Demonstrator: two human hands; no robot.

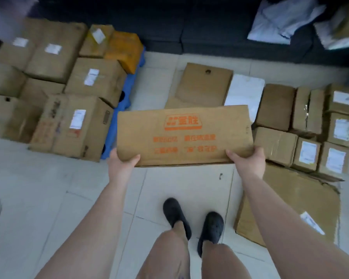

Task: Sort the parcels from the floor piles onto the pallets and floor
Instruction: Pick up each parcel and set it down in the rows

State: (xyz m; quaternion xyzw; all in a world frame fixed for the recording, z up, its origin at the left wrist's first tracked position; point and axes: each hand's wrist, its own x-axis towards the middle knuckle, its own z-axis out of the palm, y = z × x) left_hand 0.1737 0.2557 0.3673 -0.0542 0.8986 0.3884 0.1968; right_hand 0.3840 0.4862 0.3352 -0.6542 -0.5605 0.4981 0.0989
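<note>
Mid-carry step, by the look of it: parcel lifted, not yet placed.

Tiled floor [48,188], pale, smooth and glossy, carrying everything. Along its left edge, blue plastic pallet [121,109] packed with stacked brown cartons [85,121], matte corrugated, white labels on top. Toward its right edge, cluster of smaller taped cartons [310,127] on flattened cardboard sheet [290,208]. At its far middle, flat carton [201,85] beside white mailer [246,93].

Held above the middle of the floor, between both groups: flat brown carton with orange print [184,135], broad, thin, slightly creased. Left hand [122,165] curled round its near left corner, thumb on top; right hand [248,160] gripping the near right corner likewise.

Next, probably: choice of pallet or floor group, then lowering level, both grips kept.
</note>
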